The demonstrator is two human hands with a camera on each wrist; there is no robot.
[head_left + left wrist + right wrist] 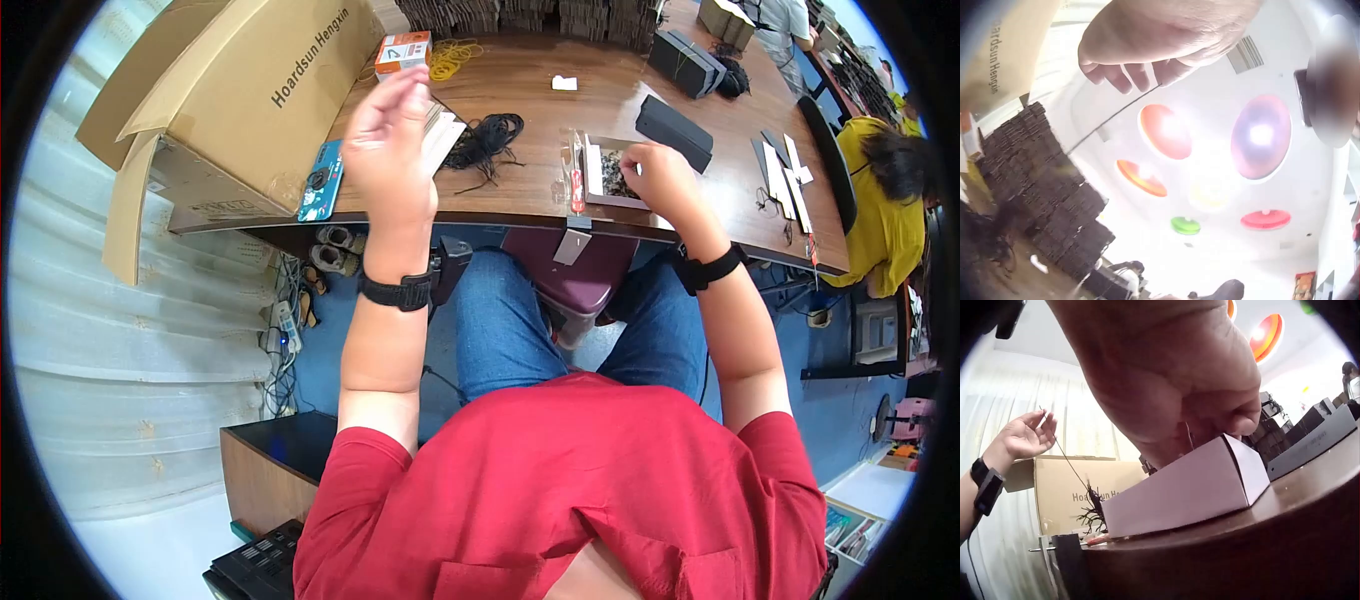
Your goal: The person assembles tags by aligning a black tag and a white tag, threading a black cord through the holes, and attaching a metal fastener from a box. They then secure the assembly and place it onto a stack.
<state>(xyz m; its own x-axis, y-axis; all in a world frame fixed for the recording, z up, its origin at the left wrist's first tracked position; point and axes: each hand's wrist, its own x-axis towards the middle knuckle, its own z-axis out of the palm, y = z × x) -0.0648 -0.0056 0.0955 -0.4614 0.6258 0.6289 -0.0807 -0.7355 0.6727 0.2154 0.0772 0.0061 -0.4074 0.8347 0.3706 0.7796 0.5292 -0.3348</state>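
Note:
The left hand (392, 150) is raised above the table on the left, pinching a thin dark cord (1113, 115) between its fingertips. In the right wrist view that cord (1069, 464) slants down from the left hand (1027, 434) towards a tangle of black cords (1094, 509). The same black cords (487, 143) lie on the table. At the table's front edge the right hand (665, 185) reaches into an open, shallow box (594, 172) of small dark pieces (612, 172). Its fingers bend down behind the box wall (1175, 487); what lies between their tips is hidden.
A large cardboard box (270, 100) stands at the left, with an orange-white box (404, 52) and yellow bands (452, 60) beside it. A dark long box (675, 132) lies behind the right hand. White strips (778, 180) are further right; dark stacks (530, 18) line the back.

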